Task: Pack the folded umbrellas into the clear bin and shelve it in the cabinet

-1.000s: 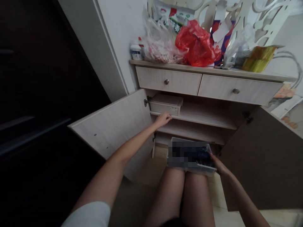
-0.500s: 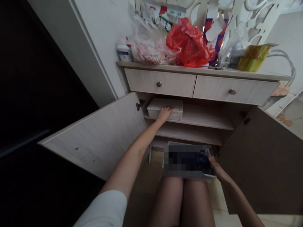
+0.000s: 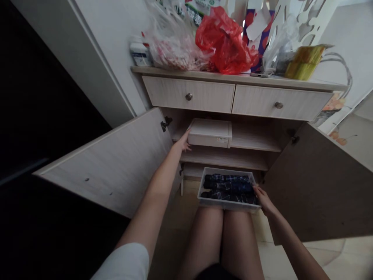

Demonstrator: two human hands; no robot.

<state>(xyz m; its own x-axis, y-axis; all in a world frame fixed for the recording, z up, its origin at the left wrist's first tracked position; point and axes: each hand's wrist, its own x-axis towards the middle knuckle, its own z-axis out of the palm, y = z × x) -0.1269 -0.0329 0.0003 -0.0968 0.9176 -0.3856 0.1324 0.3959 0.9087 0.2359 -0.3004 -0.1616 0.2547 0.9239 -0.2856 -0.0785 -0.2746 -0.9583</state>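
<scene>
My left hand (image 3: 183,141) is at the left end of a white lidded box (image 3: 210,133) on the cabinet's upper shelf. Its thumb lies along the box's side and its other fingers are spread below, seemingly touching the box without being wrapped round it. A translucent plastic bin (image 3: 229,204) rests on my thighs. My right hand (image 3: 264,199) grips the bin's right rim, fingers closed on it. Inside lie rolled, dark blue plaid bundles (image 3: 229,186) that look like folded umbrellas, side by side.
Both cabinet doors stand open, the left door (image 3: 110,159) and the right door (image 3: 317,186) flanking my arms. Above are two closed drawers (image 3: 189,91). The cabinet top holds a red plastic bag (image 3: 225,42), a clear bag (image 3: 177,46), a white bottle (image 3: 140,53) and a yellow packet (image 3: 304,62).
My left hand has moved from the box's front to its left end, and the box sits farther right on the shelf. My right hand still holds the bin. The view has shifted slightly.
</scene>
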